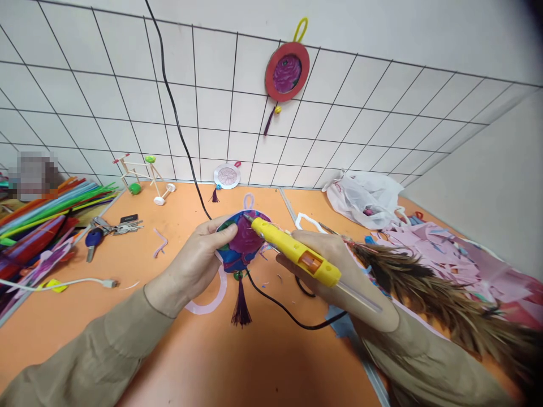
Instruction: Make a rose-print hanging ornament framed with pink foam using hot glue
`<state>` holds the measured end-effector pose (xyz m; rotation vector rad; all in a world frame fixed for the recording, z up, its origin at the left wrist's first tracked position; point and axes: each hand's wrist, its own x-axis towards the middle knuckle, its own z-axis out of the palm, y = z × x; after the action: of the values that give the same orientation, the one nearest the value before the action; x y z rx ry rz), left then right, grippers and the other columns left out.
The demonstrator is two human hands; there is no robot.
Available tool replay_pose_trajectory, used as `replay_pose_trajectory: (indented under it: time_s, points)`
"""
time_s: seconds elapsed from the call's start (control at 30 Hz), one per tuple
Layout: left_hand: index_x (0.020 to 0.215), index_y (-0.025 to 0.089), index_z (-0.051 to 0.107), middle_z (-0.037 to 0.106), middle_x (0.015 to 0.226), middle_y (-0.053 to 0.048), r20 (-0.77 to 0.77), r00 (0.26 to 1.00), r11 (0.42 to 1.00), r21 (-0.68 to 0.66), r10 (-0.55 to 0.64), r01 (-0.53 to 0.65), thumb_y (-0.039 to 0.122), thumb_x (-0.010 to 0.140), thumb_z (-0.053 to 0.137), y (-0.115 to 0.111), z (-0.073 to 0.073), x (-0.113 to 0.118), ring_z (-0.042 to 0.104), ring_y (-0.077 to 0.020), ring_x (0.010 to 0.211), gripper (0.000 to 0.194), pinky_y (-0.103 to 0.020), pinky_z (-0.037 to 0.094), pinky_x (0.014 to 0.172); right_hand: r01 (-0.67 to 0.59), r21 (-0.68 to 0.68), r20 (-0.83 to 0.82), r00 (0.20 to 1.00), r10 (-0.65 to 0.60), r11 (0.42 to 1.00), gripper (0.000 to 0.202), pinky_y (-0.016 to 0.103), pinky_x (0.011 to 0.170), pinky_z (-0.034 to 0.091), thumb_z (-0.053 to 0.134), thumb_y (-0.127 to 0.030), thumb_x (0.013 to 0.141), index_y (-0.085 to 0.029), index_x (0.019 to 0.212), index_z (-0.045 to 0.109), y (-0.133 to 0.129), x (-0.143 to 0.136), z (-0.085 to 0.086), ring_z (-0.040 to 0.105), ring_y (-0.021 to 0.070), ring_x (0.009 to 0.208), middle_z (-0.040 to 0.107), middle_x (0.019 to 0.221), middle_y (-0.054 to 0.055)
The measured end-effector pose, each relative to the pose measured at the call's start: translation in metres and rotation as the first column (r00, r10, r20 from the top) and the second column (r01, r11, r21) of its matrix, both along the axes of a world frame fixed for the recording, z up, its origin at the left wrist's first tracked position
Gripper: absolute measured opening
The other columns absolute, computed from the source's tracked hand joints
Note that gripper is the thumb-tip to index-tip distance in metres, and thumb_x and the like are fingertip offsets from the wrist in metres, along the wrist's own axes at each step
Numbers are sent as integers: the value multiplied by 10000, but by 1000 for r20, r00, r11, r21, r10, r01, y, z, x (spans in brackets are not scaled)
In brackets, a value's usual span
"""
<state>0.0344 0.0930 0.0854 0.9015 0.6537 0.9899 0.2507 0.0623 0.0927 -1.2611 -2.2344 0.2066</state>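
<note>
My left hand point(203, 254) pinches the left edge of a round fabric ornament point(244, 243), patterned in purple, blue and green. A pale lilac loop point(249, 200) stands up from its top. From its bottom hang a green bead point(236, 276) and a dark purple tassel point(241, 305). Wrapped in my right hand point(324, 257) is a yellow hot glue gun point(292, 246), a clear glue stick point(360, 297) jutting from its back. The gun's nozzle is at the ornament's upper part; whether it touches cannot be made out. A pink ring point(212, 302) lies beneath my left hand.
Colourful pipe cleaners point(63, 209), keys point(95, 237) and a white cable point(85, 282) lie left. A stick model point(146, 175) stands behind. A red-framed ornament point(271, 73) hangs on the wire grid. At right are a plastic bag point(365, 198), pink scraps point(428, 254) and brown feathers point(445, 299). A black cord point(292, 316) crosses the table.
</note>
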Motion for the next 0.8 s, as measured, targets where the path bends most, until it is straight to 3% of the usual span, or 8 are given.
replay_pose_trajectory:
  time_s: [0.13, 0.37, 0.53, 0.8]
  points:
    - [911, 127, 775, 740, 755, -103, 5, 1000, 1000, 11, -7, 7, 344, 761, 777, 0, 1, -1, 667, -216, 627, 264, -313, 518, 581, -6, 16, -9, 1000, 6, 1000, 240, 269, 509, 316, 546, -223, 859, -211, 636, 456, 0, 2, 2, 426, 112, 500, 493, 584, -7]
    - [836, 123, 758, 703, 698, -84, -14, 1000, 1000, 10, -19, 19, 359, 747, 785, 0, 1, 0, 572, -151, 529, 254, -256, 419, 499, 17, 63, 29, 999, -18, 998, 251, 269, 496, 286, 548, -200, 827, -214, 620, 405, 1, 1, -2, 414, 106, 481, 474, 559, -15]
    - [787, 130, 736, 640, 628, -54, -33, 999, 1000, 2, -8, 9, 359, 754, 776, 0, 0, 0, 595, -179, 560, 234, -283, 442, 533, 28, 92, 42, 999, -32, 995, 274, 274, 495, 281, 553, -237, 835, -217, 610, 399, 2, 3, -1, 385, 111, 476, 456, 546, -15]
    - [813, 132, 748, 673, 669, -65, -38, 999, 1000, 29, 8, -7, 364, 749, 781, -1, 1, 0, 572, -154, 546, 242, -257, 425, 516, 28, 47, 29, 999, -29, 999, 263, 280, 505, 292, 554, -209, 810, -221, 606, 388, 1, 3, 1, 423, 116, 469, 462, 547, -13]
